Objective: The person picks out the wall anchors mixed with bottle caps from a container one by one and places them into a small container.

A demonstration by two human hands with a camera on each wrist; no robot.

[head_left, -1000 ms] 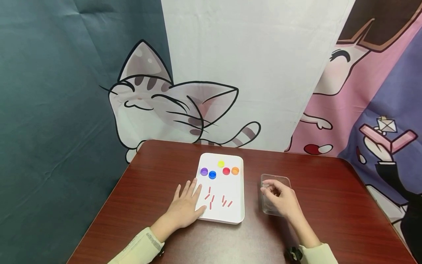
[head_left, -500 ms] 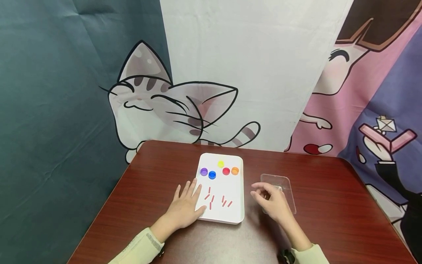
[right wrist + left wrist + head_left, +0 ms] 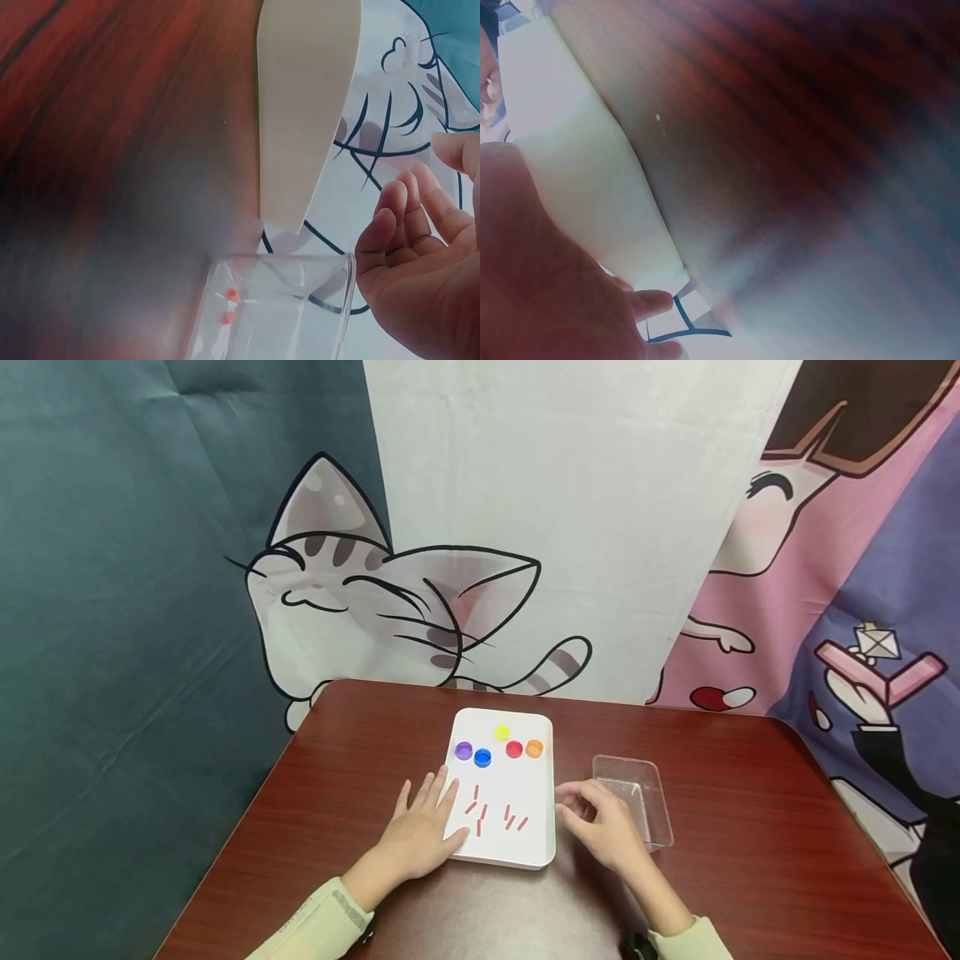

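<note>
We see the left hand spread on the left edge of the tray, the right hand loosely bent by its right edge, thumb and forefinger apart, red sticks between.

Red-brown, wood-grained table with rounded far corners
A white tray is laid flat near the far edge; a clear box is set apart from it, to the right.

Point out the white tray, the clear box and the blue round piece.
White tray (image 3: pixel 507 782), head view: bare middle.
Clear box (image 3: pixel 655 806), head view: right side wall.
Blue round piece (image 3: pixel 482 758), head view: its middle.
</note>
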